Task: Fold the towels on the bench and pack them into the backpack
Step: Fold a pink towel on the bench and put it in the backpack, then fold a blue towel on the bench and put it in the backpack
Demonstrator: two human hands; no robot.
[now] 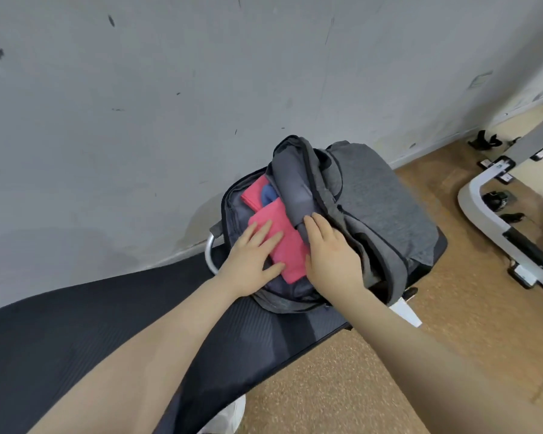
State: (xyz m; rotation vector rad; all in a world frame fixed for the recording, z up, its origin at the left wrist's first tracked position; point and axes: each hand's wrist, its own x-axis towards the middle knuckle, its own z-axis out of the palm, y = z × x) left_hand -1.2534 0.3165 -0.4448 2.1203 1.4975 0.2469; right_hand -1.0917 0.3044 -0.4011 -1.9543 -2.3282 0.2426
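You see one grey backpack (380, 202) on one black surface (76, 333). Inside its open mouth you count two pink towels, one near (282, 245) and one farther in (254, 194), plus one blue towel (268, 195). Two hands are in view: left (251, 261) and right (329, 255).

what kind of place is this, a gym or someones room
Probably a gym or home workout room: the backpack sits on a black padded bench, and a white exercise-machine frame stands on the cork-like floor by a scuffed wall.
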